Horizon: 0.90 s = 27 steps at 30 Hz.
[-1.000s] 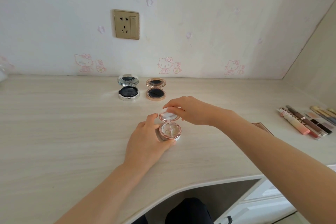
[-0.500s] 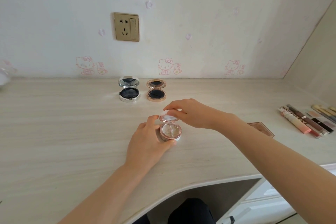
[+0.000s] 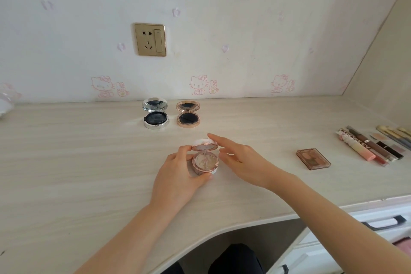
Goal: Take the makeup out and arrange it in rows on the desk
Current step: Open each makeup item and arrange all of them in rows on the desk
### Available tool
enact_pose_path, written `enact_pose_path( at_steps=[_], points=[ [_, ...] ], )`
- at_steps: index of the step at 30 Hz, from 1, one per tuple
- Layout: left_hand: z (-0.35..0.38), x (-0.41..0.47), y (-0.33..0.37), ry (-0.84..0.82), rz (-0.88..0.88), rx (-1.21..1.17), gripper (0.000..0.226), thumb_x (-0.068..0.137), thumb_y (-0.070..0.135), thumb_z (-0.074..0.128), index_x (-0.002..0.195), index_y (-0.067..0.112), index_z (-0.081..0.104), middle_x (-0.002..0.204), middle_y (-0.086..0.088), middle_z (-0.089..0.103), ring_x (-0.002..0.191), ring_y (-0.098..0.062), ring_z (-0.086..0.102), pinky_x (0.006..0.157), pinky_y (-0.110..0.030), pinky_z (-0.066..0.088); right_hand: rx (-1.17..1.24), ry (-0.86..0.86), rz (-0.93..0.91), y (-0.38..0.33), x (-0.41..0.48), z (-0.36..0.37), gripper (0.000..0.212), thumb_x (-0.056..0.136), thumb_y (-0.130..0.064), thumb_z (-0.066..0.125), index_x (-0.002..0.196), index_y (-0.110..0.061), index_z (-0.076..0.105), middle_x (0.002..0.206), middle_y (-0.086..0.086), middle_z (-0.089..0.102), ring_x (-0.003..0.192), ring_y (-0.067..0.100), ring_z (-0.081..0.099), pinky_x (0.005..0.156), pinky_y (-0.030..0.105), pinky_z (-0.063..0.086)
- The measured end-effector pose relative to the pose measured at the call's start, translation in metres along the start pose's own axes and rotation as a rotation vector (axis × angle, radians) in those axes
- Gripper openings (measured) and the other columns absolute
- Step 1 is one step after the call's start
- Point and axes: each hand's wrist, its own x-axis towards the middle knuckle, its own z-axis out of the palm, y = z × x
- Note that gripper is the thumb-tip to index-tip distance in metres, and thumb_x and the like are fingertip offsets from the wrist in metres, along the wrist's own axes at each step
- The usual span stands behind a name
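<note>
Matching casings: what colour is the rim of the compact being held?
Rose gold, on the compact; the head view shows it best.

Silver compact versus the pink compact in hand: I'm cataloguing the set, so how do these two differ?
The silver compact has a chrome case and a dark insert; the pink compact has a rose-trimmed case and a pale shimmery pan. The silver compact stands free on the desk near the wall; the pink compact sits nearer, gripped by the left hand. Both are round with lids open.
</note>
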Motion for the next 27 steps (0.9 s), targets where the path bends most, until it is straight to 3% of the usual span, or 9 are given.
enact_pose_path(
  at_steps=[3,7,8,12,17,27],
  points=[
    [-0.001,-0.001,0.002,0.009,0.014,-0.003,0.071,0.059,0.057,0.076,0.119,0.036,0.044,0.110,0.019,0.065,0.115,-0.007,0.047,0.080,-0.023,0.039,0.013,-0.002,0.014,0.002,-0.005,0.004,0.054,0.099,-0.032,0.044,0.146,-0.046,0.020,0.145,-0.010,0.044,0.130,0.010,0.044,0.106,0.023,0.036],
    [-0.002,-0.001,0.003,0.008,0.018,0.002,0.072,0.058,0.062,0.073,0.118,0.035,0.043,0.110,0.020,0.065,0.114,-0.006,0.047,0.080,-0.024,0.040,0.023,0.067,0.038,0.005,-0.011,0.016,0.061,0.096,-0.035,0.050,0.149,-0.037,0.019,0.143,-0.013,0.047,0.130,0.006,0.043,0.093,0.002,0.028],
    [-0.002,-0.001,0.004,0.003,0.016,0.005,0.072,0.059,0.061,0.074,0.119,0.035,0.043,0.111,0.020,0.065,0.115,-0.006,0.047,0.081,-0.024,0.041,0.023,0.081,0.036,0.005,-0.012,0.020,0.062,0.096,-0.033,0.051,0.149,-0.035,0.020,0.142,-0.013,0.048,0.129,0.006,0.044,0.093,0.001,0.027],
    [-0.003,-0.001,0.003,-0.072,0.017,0.022,0.081,0.062,0.055,0.079,0.128,0.031,0.040,0.122,0.016,0.060,0.121,-0.008,0.046,0.087,-0.021,0.037,0.028,0.134,0.023,0.006,-0.015,0.028,0.064,0.095,-0.034,0.054,0.149,-0.033,0.019,0.141,-0.012,0.049,0.128,0.008,0.044,0.100,0.017,0.031],
    [-0.011,0.000,-0.003,-0.098,0.073,0.037,0.079,0.076,0.048,0.073,0.141,0.027,0.033,0.132,0.014,0.057,0.124,-0.011,0.048,0.100,-0.026,0.038,-0.045,0.181,-0.013,0.007,-0.014,0.036,0.072,0.092,-0.041,0.057,0.149,-0.031,0.016,0.137,-0.013,0.050,0.124,0.006,0.043,0.095,0.013,0.030],
    [-0.002,0.026,-0.002,-0.125,0.149,0.097,0.071,0.086,0.044,0.064,0.145,0.027,0.028,0.133,0.012,0.055,0.125,-0.012,0.046,0.095,-0.025,0.038,-0.068,0.272,0.008,0.021,0.012,0.036,0.074,0.090,-0.037,0.061,0.149,-0.025,0.019,0.129,-0.007,0.056,0.123,0.014,0.042,0.092,0.019,0.033]
  ],
)
